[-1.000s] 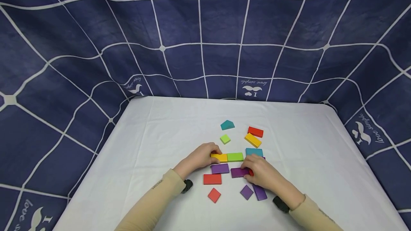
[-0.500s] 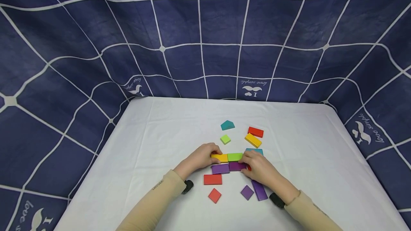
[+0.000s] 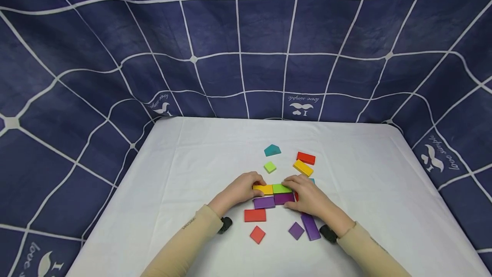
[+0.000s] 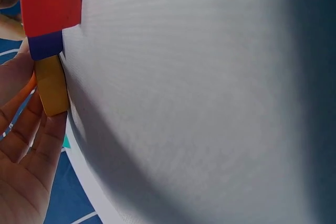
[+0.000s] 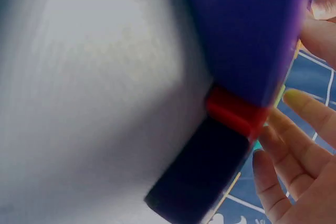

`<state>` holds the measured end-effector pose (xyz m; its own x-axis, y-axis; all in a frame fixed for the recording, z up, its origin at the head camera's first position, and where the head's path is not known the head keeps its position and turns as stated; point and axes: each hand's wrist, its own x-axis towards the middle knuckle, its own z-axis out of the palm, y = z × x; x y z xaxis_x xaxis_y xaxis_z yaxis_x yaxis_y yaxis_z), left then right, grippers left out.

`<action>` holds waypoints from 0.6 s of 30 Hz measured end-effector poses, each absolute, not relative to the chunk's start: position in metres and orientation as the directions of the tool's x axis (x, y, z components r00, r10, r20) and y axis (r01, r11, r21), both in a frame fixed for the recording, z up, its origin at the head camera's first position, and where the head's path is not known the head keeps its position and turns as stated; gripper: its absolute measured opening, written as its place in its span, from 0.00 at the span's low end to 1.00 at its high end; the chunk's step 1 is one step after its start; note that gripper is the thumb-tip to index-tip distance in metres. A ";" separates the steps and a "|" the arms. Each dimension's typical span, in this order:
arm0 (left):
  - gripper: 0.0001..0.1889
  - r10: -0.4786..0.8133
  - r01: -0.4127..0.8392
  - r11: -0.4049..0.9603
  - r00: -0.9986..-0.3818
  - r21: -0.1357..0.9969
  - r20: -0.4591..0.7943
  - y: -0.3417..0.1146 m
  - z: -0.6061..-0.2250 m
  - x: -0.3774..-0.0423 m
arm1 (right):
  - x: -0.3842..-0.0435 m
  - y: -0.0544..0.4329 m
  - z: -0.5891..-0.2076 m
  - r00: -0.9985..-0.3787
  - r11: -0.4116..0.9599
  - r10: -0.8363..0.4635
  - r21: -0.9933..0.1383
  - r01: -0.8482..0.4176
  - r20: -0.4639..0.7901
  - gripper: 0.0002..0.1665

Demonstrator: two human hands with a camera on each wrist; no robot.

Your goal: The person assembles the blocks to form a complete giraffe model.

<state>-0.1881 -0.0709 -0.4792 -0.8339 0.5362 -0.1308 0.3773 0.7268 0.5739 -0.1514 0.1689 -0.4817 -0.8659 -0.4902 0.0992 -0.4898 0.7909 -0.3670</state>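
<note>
My left hand (image 3: 242, 188) pinches the left end of a yellow block (image 3: 265, 190) between thumb and fingers. A green block (image 3: 282, 188) lies end to end with the yellow one. Along their near side are a violet block (image 3: 264, 202) and a dark purple block (image 3: 283, 198), set in a row. My right hand (image 3: 309, 195) spans the green and dark purple blocks, with the index fingertip at the green's far edge and the thumb at the purple's near edge. A red block (image 5: 236, 111) shows beside the right fingers in the right wrist view, largely hidden in the head view.
Nearer me lie a flat red block (image 3: 255, 215), a red square (image 3: 257, 234), a purple square (image 3: 296, 231) and a long purple block (image 3: 310, 226). Farther off are a teal piece (image 3: 272, 150), a green square (image 3: 270, 166), a yellow block (image 3: 303, 168) and a red block (image 3: 306, 158).
The right hand has pushed the dark purple block up and left against the green block and violet block, then shifted its grip to span green and purple. The left hand stays on the yellow block.
</note>
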 end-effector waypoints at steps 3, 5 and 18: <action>0.12 0.538 0.380 0.726 -0.833 0.573 -0.128 -0.071 -0.479 -0.188 | -0.153 0.168 -0.482 -0.868 0.792 -0.493 -0.385 -0.473 0.053 0.34; 0.12 0.540 0.383 0.725 -0.832 0.572 -0.128 -0.071 -0.479 -0.188 | -0.153 0.168 -0.483 -0.871 0.794 -0.491 -0.394 -0.463 0.033 0.34; 0.13 0.553 0.399 0.715 -0.825 0.574 -0.115 -0.070 -0.482 -0.190 | -0.152 0.169 -0.483 -0.875 0.788 -0.484 -0.418 -0.451 0.031 0.35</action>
<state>-0.1897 -0.0703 -0.4824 -0.8254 0.5526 -0.1151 0.3990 0.7154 0.5736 -0.1525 0.1690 -0.4827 -0.8747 -0.4836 0.0314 -0.4510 0.7885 -0.4182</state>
